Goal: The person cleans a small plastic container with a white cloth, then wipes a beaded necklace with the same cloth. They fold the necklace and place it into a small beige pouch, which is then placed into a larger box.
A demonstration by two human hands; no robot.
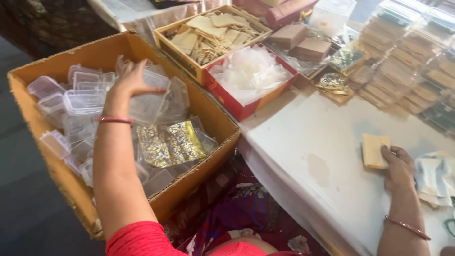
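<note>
Both arms bare from elbow down. Left wrist: thin pink-red bangle (113,120). Right wrist: similar thin reddish bangle (407,227). Left upper arm w/ short bright red sleeve (137,242), knit-looking fabric. Lap: purple floral-print cloth (237,208) w/ pale flowers.

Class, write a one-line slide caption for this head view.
Left hand reaches into a cardboard box of clear plastic containers; right hand rests on a tan pad.
</note>
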